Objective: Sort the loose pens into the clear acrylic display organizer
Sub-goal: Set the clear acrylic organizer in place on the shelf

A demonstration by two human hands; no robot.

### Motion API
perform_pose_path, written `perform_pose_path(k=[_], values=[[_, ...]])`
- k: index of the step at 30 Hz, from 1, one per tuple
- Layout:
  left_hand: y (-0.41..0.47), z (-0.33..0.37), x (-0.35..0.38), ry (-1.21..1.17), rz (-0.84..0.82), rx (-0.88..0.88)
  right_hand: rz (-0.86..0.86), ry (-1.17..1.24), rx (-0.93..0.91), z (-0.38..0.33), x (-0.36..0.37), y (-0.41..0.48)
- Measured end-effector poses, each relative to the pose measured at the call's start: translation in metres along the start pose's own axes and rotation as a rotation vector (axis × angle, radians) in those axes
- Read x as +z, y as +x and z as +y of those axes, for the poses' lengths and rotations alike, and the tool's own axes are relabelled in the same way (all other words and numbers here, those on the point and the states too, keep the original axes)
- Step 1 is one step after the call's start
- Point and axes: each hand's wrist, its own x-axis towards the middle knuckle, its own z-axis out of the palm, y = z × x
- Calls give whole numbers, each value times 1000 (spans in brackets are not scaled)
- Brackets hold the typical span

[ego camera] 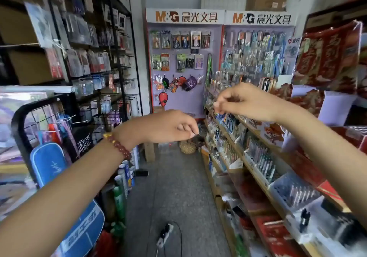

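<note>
**Both hands up over the aisle, no pen in sight between the fingers**

Your right hand [244,102] hangs level with the upper tier of the shelving [254,170] on your right. Its fingers are curled and the thumb meets the forefinger tip. Your left hand [168,126], the one with the bead bracelet [119,147] at its wrist, is lower and out over the floor, curled the same way. No pen shaft sticks out of either hand. Whether either one pinches something small, I cannot tell.

The pens [264,159] are all on your right, standing in rows in trays along the front edges of the shelves. Their long axes are near upright, with the tops leaning back toward the wall. The blue-barrelled holder [230,122] sits just below and slightly behind your right fingertips, at the far end of the shelf. It may be the clear acrylic organizer, though blur keeps me from saying so firmly.

The relation that counts is this: everything you need lies below and to the right of your right hand. Your left hand is well apart from the shelf edge, across the aisle. Judging from that, the right hand is the nearer one for a downward reach onto the upright tops, and the left would have to cross over.
</note>
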Motion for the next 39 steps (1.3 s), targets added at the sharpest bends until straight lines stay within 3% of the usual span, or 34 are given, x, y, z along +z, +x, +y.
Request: perform_pose_path(k=[11, 22, 31, 39], values=[[166, -72, 24, -27, 2, 19, -76, 38, 12, 163, 33, 92], [287, -172, 63, -130, -201, -58, -124, 215, 32, 279, 81, 187], [402, -304, 116, -244, -285, -55, -200, 324, 94, 412, 167, 273], [511, -442, 99, -181, -184, -94, -250, 274, 103, 529, 229, 423]])
